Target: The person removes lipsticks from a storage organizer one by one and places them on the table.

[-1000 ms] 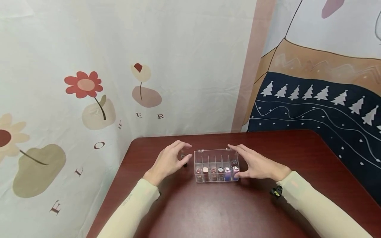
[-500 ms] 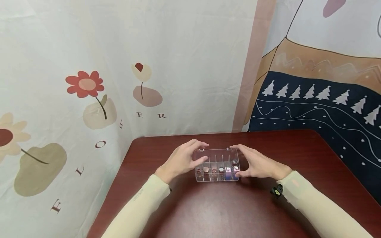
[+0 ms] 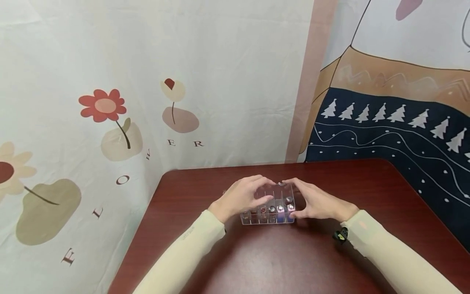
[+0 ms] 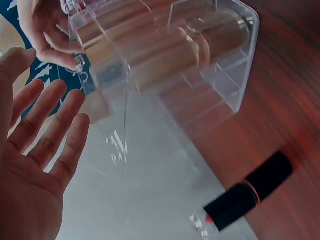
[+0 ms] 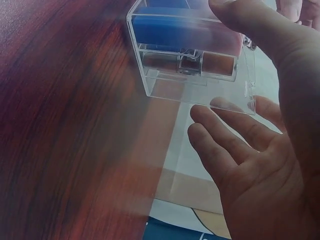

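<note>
A clear plastic lipstick organizer [image 3: 267,218] with dividers stands on the table, with several lipstick tubes in its front row. My right hand [image 3: 319,200] grips its right end, thumb at the front and fingers toward the back edge. My left hand [image 3: 244,196] is over the organizer's left half, fingers loosely bent and nothing in them, hiding some compartments. In the right wrist view, a blue-and-pink tube [image 5: 185,32] lies behind the clear end wall. A black lipstick [image 4: 247,192] with a clear end stands apart, left of the organizer, mostly behind my left hand in the head view.
The dark red wooden table [image 3: 264,261] has rounded corners. Behind it hangs a pale cloth [image 3: 238,81] with printed flowers, and a navy tree-patterned cloth [image 3: 367,134] is at the right.
My left hand has moved right, from beside the black lipstick to over the organizer's left half. The right hand and the organizer stay in place.
</note>
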Tool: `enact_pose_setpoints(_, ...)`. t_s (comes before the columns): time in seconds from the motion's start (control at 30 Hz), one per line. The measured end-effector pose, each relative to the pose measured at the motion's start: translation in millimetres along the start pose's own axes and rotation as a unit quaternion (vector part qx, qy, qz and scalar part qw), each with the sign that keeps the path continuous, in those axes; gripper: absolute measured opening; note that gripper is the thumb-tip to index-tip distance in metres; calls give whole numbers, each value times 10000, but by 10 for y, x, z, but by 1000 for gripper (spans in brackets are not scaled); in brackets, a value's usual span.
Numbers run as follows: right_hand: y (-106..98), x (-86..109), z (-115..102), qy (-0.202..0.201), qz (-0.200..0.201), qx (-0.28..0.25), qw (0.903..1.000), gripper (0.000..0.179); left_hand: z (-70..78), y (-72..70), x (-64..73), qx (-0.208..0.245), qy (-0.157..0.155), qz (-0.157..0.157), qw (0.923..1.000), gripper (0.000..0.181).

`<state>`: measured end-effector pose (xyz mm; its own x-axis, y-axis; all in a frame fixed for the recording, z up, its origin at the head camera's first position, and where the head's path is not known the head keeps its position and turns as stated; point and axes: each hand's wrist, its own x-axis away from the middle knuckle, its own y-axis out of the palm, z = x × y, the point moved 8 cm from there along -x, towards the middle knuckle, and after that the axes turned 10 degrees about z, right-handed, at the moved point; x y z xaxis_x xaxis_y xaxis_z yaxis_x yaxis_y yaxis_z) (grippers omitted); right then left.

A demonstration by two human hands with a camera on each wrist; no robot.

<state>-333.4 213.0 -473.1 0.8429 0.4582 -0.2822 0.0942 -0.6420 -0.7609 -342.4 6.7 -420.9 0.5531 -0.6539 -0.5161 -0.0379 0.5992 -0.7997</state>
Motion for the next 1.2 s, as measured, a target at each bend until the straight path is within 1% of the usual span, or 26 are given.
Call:
enact_pose_setpoints(0.17,-6,2,-5,-106,57,48,9999,104,61,130,-69,91,-7,-210,9997,39)
enact_pose_setpoints(0.43,-7,-6,-11,-221,98,175,9996,102,111,348,-141,-103,-125,-568,9983,40)
enact_pose_setpoints(0.63,-9,-8,-22,-300,152,227,9992,99,129,467,-194,-210,-99,-589,9980,36)
enact_pose_setpoints(0.8,-11,-3,-18,-287,141,183,9993,99,136,553,-230,-112,-124,-620,9979,31)
enact_pose_setpoints(0.93,-5,-1,-11,-245,121,122,9996,100,136,584,-255,29,-152,-612,9980,28)
enact_pose_setpoints(1.07,-4,0,-9,-220,138,143,9996,102,127,602,-274,74,-149,-610,9980,26)
enact_pose_setpoints(1.2,-3,0,-17,-240,175,167,9994,102,106,628,-283,110,-244,-678,9973,25)
